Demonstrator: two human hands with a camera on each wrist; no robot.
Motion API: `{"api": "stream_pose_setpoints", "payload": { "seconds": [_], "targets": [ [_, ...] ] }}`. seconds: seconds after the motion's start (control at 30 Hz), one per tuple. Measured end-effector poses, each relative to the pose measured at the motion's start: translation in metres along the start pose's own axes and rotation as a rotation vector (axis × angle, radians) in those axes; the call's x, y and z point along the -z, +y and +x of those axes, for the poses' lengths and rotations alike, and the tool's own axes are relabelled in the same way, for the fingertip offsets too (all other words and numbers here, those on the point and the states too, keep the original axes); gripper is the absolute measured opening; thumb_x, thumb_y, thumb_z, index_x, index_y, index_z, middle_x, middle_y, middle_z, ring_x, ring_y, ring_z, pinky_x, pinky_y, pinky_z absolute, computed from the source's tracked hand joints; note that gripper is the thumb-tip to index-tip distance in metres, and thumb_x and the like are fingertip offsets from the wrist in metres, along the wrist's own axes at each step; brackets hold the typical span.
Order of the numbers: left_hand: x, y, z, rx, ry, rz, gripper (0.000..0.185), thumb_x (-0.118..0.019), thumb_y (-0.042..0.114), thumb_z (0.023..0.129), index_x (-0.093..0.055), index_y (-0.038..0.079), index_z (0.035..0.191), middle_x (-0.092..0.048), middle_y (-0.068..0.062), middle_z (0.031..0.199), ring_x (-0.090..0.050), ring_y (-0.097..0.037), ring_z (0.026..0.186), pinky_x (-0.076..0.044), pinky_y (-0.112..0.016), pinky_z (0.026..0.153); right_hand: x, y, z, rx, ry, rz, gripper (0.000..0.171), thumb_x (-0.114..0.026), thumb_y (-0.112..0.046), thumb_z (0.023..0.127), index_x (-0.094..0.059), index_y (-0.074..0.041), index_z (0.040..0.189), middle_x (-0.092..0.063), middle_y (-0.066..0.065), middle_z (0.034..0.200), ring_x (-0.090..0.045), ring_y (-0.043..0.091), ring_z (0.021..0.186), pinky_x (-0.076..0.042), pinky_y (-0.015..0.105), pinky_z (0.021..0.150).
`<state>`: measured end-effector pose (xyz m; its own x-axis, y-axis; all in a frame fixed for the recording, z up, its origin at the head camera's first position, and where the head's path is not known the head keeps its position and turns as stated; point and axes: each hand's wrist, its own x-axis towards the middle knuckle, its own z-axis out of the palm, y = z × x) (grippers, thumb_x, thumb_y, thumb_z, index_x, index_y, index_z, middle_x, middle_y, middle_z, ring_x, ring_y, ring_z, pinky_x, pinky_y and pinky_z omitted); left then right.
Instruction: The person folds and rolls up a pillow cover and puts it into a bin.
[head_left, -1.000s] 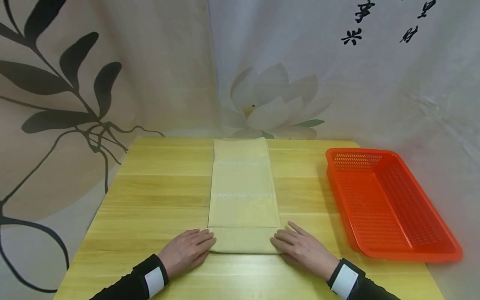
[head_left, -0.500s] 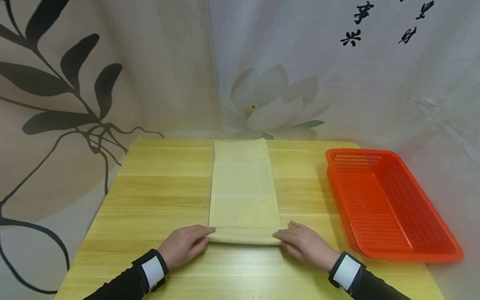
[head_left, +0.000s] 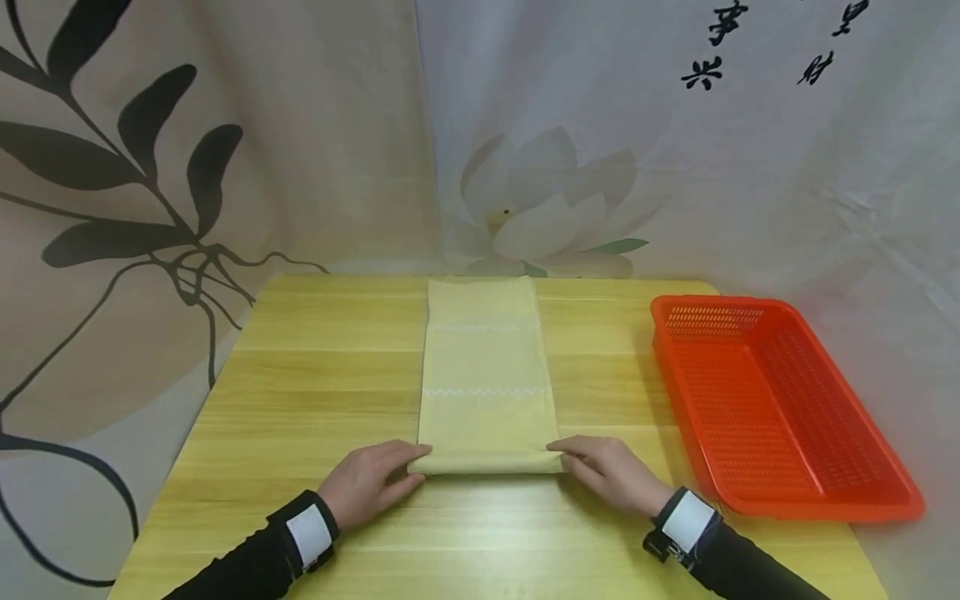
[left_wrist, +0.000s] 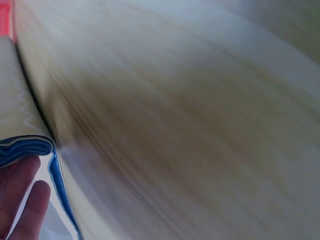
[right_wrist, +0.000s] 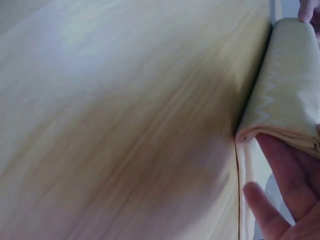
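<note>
Cloth: a pale yellow cloth (head_left: 486,375) lay as a long narrow strip down the middle of the desk (head_left: 322,375), its far end at the desk's back edge and its near end turned up into a low roll (head_left: 486,460) a little short of the front edge.
Roll in the wrist views: the roll's left end (left_wrist: 22,135) and right end (right_wrist: 280,95) both showed a rounded, layered lip lifted just off the wood; the desk was blurred there.
Left hand: the left hand (head_left: 367,483) pinched the roll's left end, thumb on top, fingers (left_wrist: 22,200) curled under the lip.
Right hand: the right hand (head_left: 611,475) gripped the right end the same way, with fingers (right_wrist: 285,175) tucked beneath the fold.
Doing it well: I judged that both ends should advance together toward the back edge, so that the roll stayed square to the strip's long sides; uneven pushing would probably skew it into a cone.
Pressure: light downward pressure with a steady pinch would likely keep the layers tight without dragging the flat part along the desk.
Stitching: two white zigzag lines (head_left: 483,390) crossed the strip and could serve as a check for squareness.
Basket: an orange basket (head_left: 862,500) stood at the desk's right edge, well apart from the cloth.
</note>
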<state>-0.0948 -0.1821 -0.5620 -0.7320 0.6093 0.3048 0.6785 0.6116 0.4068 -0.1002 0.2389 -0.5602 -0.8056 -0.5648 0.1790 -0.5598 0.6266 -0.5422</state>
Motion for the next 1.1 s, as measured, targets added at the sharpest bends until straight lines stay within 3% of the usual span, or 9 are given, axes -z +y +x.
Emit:
{"api": "stream_pose_setpoints", "payload": {
  "seconds": [0.1,0.2,0.37,0.47,0.6,0.73,0.87,0.93,1.1],
  "targets": [
    [-0.001,0.0,0.003,0.065,0.019,-0.041,0.038,-0.08,0.021,0.098,-0.074,0.011,0.133,-0.079,-0.003,0.118,-0.077,-0.018,0.103,-0.064,-0.041,0.088,0.001,0.001,0.004,-0.061,-0.015,0.073,0.028,-0.065,-0.015,0.107,-0.075,-0.014,0.133,-0.078,-0.006,0.107,-0.066,0.001,0.088,-0.061,0.032,0.084],
    [-0.001,0.002,0.006,0.14,0.013,-0.073,0.037,-0.078,0.025,0.1,-0.074,0.013,0.135,-0.079,-0.004,0.121,-0.076,-0.018,0.106,-0.063,-0.043,0.092,0.001,0.001,0.007,-0.095,-0.014,0.107,0.03,-0.064,-0.017,0.108,-0.073,-0.011,0.136,-0.07,-0.01,0.092,-0.057,0.002,0.076,-0.055,0.029,0.076],
    [0.0,0.003,0.011,0.259,-0.004,-0.138,0.034,-0.075,0.027,0.102,-0.074,0.016,0.134,-0.078,-0.003,0.12,-0.074,-0.012,0.1,-0.062,-0.044,0.093,0.0,0.003,0.007,-0.063,0.081,-0.024,0.034,-0.069,-0.019,0.106,-0.071,-0.014,0.139,-0.077,-0.004,0.115,-0.073,0.013,0.102,-0.062,0.041,0.092],
    [0.0,0.003,0.015,0.289,-0.001,-0.164,0.032,-0.076,0.026,0.101,-0.076,0.015,0.132,-0.079,-0.003,0.119,-0.073,-0.011,0.095,-0.062,-0.042,0.091,0.001,0.003,0.002,0.042,0.152,-0.16,0.045,-0.078,-0.017,0.098,-0.069,-0.014,0.142,-0.073,0.004,0.136,-0.071,0.025,0.121,-0.059,0.049,0.1],
    [0.0,0.003,0.018,0.306,0.007,-0.174,0.032,-0.077,0.024,0.101,-0.076,0.015,0.131,-0.079,-0.004,0.119,-0.073,-0.011,0.094,-0.062,-0.041,0.089,0.002,-0.002,-0.009,0.256,0.187,-0.348,0.063,-0.087,-0.016,0.085,-0.067,-0.011,0.144,-0.064,0.012,0.148,-0.064,0.032,0.13,-0.055,0.054,0.107],
    [0.001,0.003,0.021,0.315,0.032,-0.153,0.032,-0.078,0.023,0.1,-0.076,0.014,0.131,-0.079,-0.003,0.115,-0.073,-0.01,0.091,-0.063,-0.04,0.086,-0.003,-0.006,-0.021,0.387,0.152,-0.489,0.064,-0.081,-0.025,0.088,-0.065,-0.01,0.148,-0.057,0.014,0.157,-0.057,0.035,0.141,-0.046,0.057,0.116],
    [0.001,0.004,0.02,0.292,0.062,-0.104,0.033,-0.079,0.021,0.098,-0.076,0.013,0.131,-0.079,-0.002,0.11,-0.071,-0.011,0.089,-0.063,-0.04,0.083,-0.01,-0.006,-0.027,0.369,0.104,-0.527,0.064,-0.076,-0.032,0.093,-0.061,-0.009,0.151,-0.051,0.014,0.162,-0.049,0.034,0.149,-0.038,0.057,0.122],
    [0.0,0.004,0.019,0.245,0.079,-0.054,0.036,-0.08,0.02,0.097,-0.075,0.012,0.132,-0.078,-0.004,0.112,-0.074,-0.016,0.094,-0.063,-0.042,0.086,-0.012,-0.006,-0.027,0.345,0.09,-0.522,0.065,-0.075,-0.033,0.093,-0.06,-0.009,0.152,-0.049,0.014,0.164,-0.046,0.034,0.152,-0.035,0.057,0.123],
    [-0.003,-0.002,0.013,-0.025,0.092,0.179,0.046,-0.08,0.021,0.095,-0.07,0.01,0.14,-0.073,-0.01,0.132,-0.073,-0.029,0.116,-0.061,-0.046,0.096,-0.014,-0.004,-0.027,0.341,0.102,-0.516,0.066,-0.077,-0.034,0.091,-0.063,-0.007,0.149,-0.05,0.016,0.162,-0.047,0.035,0.15,-0.038,0.058,0.121]
  ]
}}
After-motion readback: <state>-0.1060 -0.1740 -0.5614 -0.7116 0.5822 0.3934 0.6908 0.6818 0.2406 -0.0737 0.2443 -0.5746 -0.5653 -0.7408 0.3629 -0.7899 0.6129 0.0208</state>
